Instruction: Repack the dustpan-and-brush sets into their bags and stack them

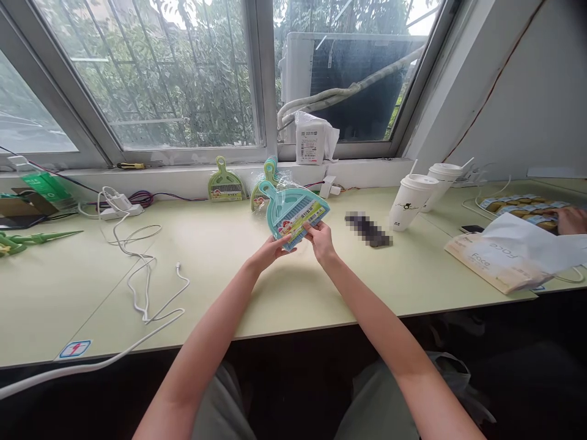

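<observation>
Because the left hand [269, 253] and right hand [321, 243] have fingers pinching its lower edge, presumably keeping the printed label [308, 218] facing the person, the turquoise dustpan [279, 205] tilts above the surface [293, 305], left of the nearer white cup [411, 205].

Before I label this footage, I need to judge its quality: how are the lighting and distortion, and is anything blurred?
Head view: daylight comes through the window, brightest patches washed out; below the table it is nearly black. Head view: wide-angle stretch tilts the cups; pixelation hides a dark item; the dustpan in the hands looks fairly sharp, finest print unreadable.
</observation>
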Motion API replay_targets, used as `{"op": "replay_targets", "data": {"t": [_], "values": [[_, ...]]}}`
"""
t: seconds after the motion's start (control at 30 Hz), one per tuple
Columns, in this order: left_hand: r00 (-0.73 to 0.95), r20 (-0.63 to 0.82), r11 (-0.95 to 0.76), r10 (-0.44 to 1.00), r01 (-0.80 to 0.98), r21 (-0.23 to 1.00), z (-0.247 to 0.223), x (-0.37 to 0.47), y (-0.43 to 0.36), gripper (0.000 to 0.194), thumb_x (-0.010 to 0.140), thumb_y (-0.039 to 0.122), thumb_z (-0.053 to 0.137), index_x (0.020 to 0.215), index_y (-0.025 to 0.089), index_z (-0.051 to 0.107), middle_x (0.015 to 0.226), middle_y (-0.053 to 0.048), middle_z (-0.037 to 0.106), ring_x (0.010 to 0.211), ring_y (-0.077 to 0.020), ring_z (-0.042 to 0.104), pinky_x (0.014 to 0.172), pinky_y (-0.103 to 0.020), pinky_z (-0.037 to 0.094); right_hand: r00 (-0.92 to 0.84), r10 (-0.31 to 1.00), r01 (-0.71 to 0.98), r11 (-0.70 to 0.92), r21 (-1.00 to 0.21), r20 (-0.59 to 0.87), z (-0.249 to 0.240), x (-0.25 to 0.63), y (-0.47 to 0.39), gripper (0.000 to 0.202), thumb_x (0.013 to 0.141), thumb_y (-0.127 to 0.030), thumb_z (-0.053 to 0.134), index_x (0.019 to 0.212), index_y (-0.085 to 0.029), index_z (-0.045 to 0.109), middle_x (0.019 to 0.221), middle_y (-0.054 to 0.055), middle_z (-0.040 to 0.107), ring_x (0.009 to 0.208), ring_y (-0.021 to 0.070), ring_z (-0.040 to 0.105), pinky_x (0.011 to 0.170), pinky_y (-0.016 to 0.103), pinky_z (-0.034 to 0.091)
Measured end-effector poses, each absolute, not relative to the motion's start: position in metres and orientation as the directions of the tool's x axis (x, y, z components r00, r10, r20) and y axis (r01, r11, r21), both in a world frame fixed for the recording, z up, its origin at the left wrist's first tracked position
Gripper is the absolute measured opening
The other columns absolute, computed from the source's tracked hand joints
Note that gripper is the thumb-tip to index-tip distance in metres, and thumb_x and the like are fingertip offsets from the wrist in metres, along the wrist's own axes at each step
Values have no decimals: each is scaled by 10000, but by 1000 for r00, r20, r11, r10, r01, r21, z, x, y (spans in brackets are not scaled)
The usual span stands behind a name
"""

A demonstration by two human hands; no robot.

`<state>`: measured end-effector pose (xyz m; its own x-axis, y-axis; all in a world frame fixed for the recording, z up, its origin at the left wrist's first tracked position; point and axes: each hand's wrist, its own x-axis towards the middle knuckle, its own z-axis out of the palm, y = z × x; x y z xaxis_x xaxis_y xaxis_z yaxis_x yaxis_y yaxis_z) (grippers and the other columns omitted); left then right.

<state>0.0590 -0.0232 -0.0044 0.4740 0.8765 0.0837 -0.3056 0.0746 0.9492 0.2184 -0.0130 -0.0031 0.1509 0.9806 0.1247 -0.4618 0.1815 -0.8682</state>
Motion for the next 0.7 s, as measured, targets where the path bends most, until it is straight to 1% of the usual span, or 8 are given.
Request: {"op": "replay_targets", "data": {"t": [0.13, 0.2, 0.3, 0.4, 0.47, 0.53, 0.63, 0.7], "values": [[336, 223, -56, 915, -441, 896, -4, 64, -21, 539, 761, 357, 709, 1256, 212, 553, 1322, -86, 566, 1251, -279, 496, 1061, -416, 403, 113, 989, -488, 142, -861, 99, -1, 216, -14, 271, 658, -227, 781, 853, -176, 600, 950, 49, 705, 938, 206, 667, 843, 362, 578], [289, 200, -53, 936, -446, 893, -6, 66, -22, 540, 748, 349, 721, 1240, 194, 561, 1294, -94, 587, 1230, -286, 514, 1060, -423, 403, 101, 990, -498, 137, -856, 100, -1, 215, -14, 286, 636, -223, 792, 845, -174, 602, 928, 46, 708, 921, 208, 669, 832, 361, 581], [421, 103, 79, 901, -393, 916, -11, 70, -26, 538, 771, 368, 696, 1260, 206, 543, 1317, -103, 567, 1241, -301, 502, 1027, -468, 422, 145, 980, -518, 190, -834, 134, -1, 216, -14, 307, 619, -242, 798, 851, -168, 611, 913, 47, 710, 913, 216, 671, 826, 364, 579], [564, 74, 168, 823, -365, 916, -13, 77, -28, 536, 819, 447, 621, 1297, 229, 510, 1346, -109, 540, 1287, -296, 454, 1026, -488, 410, 217, 963, -547, 253, -798, 157, 0, 220, -13, 307, 618, -246, 789, 860, -168, 619, 931, 51, 709, 927, 223, 669, 841, 366, 571], [494, 91, 133, 865, -401, 906, -12, 79, -26, 527, 831, 518, 568, 1282, 250, 519, 1359, -89, 531, 1294, -290, 448, 1040, -484, 391, 239, 959, -561, 263, -785, 150, -1, 221, -12, 303, 615, -232, 785, 864, -174, 622, 954, 47, 709, 942, 220, 666, 843, 361, 571], [341, 144, 26, 929, -446, 895, -10, 80, -22, 510, 816, 525, 576, 1244, 249, 545, 1354, -70, 537, 1290, -283, 452, 1054, -461, 379, 221, 965, -564, 247, -788, 145, -2, 220, -11, 301, 614, -219, 786, 864, -174, 624, 963, 43, 709, 941, 215, 666, 836, 355, 576], [194, 216, -105, 957, -462, 881, -10, 76, -16, 520, 724, 394, 706, 1184, 190, 575, 1264, -92, 602, 1232, -282, 508, 1032, -413, 412, 148, 978, -550, 206, -809, 148, -6, 214, -10, 296, 636, -225, 785, 878, -171, 624, 958, 38, 714, 917, 198, 673, 838, 343, 576], [141, 162, -86, 977, -434, 897, -11, 70, -12, 526, 655, 314, 749, 1129, 152, 588, 1158, -106, 653, 1134, -285, 577, 972, -402, 464, 73, 989, -526, 148, -838, 129, -8, 214, -8, 280, 669, -249, 777, 890, -166, 626, 950, 42, 718, 900, 183, 679, 856, 329, 568]]}}
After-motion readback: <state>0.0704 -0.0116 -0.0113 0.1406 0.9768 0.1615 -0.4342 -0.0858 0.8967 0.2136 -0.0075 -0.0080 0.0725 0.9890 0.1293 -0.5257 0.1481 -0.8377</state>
